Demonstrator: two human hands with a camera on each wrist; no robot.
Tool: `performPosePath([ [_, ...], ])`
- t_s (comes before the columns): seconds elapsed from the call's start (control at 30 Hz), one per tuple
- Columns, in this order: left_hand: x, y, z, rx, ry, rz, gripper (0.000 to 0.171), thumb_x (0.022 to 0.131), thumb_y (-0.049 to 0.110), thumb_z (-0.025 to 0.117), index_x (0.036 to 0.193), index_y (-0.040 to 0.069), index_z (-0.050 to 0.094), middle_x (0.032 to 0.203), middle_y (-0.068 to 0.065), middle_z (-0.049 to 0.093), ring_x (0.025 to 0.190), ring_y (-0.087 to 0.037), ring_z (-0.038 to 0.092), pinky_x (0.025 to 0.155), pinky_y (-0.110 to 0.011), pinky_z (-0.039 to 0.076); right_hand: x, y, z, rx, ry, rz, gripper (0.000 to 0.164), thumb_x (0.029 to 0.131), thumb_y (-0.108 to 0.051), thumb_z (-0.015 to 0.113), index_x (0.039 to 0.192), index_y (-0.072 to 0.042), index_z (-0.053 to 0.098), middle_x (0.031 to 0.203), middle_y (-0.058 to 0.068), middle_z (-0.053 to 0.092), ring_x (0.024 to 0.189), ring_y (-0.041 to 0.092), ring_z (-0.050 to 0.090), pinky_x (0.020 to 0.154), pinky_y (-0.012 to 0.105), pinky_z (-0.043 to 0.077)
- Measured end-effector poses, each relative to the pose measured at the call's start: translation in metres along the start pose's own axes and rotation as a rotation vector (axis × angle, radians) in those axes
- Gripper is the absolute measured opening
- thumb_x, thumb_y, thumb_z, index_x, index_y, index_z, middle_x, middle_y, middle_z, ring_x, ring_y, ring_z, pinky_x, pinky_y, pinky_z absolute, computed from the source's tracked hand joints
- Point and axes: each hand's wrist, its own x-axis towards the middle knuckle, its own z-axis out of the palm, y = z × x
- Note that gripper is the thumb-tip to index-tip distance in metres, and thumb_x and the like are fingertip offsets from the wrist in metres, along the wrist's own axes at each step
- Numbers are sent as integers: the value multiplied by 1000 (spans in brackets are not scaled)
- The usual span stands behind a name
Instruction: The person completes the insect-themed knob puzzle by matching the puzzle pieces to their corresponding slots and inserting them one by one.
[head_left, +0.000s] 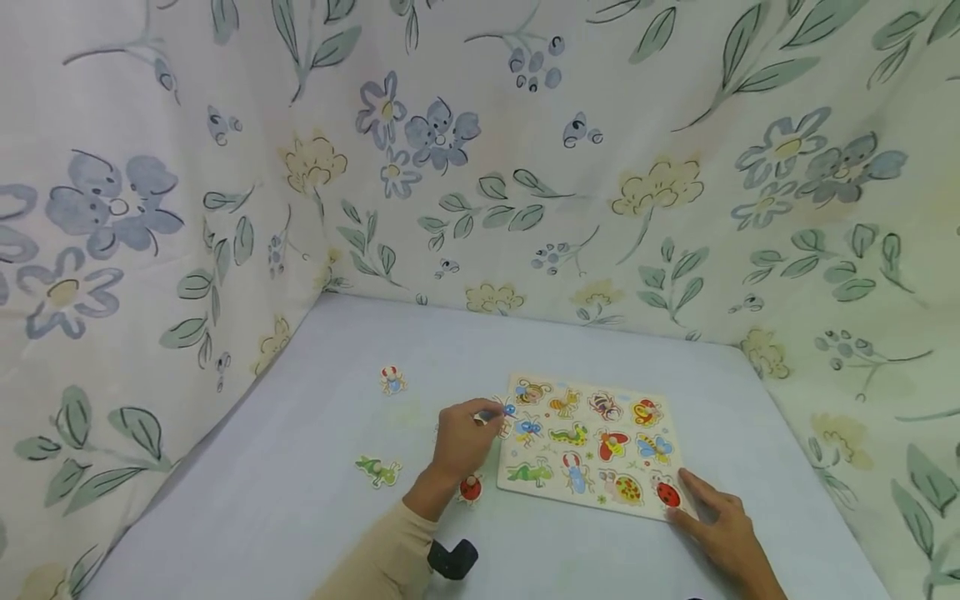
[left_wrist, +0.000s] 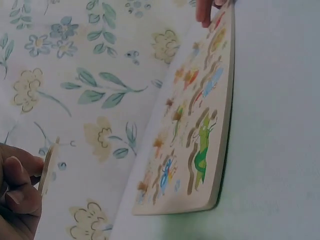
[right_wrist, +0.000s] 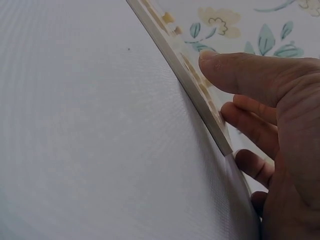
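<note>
My left hand [head_left: 463, 442] pinches a small blue insect puzzle piece [head_left: 509, 410] just over the left edge of a wooden puzzle board [head_left: 558, 493]. In the left wrist view the piece [left_wrist: 48, 167] shows edge-on between thumb and fingers, apart from the board [left_wrist: 175, 205]. The board bears rows of colourful insect pictures. At its near right corner my right hand [head_left: 722, 527] holds on, thumb at the front edge by a red ladybug, fingers along the right side. The right wrist view shows that thumb [right_wrist: 240, 70] over the board's rim [right_wrist: 200, 107].
Loose on the white table [head_left: 300, 500] lie a beetle piece [head_left: 392, 380], a green grasshopper piece [head_left: 378, 471] and a red ladybug piece [head_left: 469, 488] near my left wrist. Another piece is mostly hidden behind the left hand. Floral cloth [head_left: 480, 233] surrounds the table's back and sides.
</note>
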Motion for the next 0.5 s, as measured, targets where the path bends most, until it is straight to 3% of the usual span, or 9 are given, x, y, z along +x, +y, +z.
performPosePath([
  [0.2,14,-5,27,45,-40,43,11,82,-2,70,90,4,75,91,-6,72,52,-3,51,52,-22,46,-2,6,4,7,34,-59,82,81,-47,74,144,-3,43,147,22,35,118,42,33,90,65,30],
  [0.33,17,-12,41,75,-72,20,10,81,-1,70,88,4,75,85,-5,72,45,-4,45,48,-23,41,-3,6,5,6,49,-68,81,82,-48,74,143,-3,44,146,22,36,117,42,34,90,65,30],
  [0.4,18,-15,47,93,-84,-3,10,80,-1,70,86,5,75,84,-4,72,51,-6,50,53,-27,44,-2,6,5,5,51,-65,81,82,-48,73,143,-3,44,146,22,36,117,42,33,90,65,30],
  [0.5,20,-20,54,118,-100,-39,11,79,0,70,85,6,75,87,-6,72,73,-16,64,71,-35,52,-1,5,4,10,48,-52,82,81,-49,73,143,-3,44,147,22,36,119,43,33,91,66,29],
])
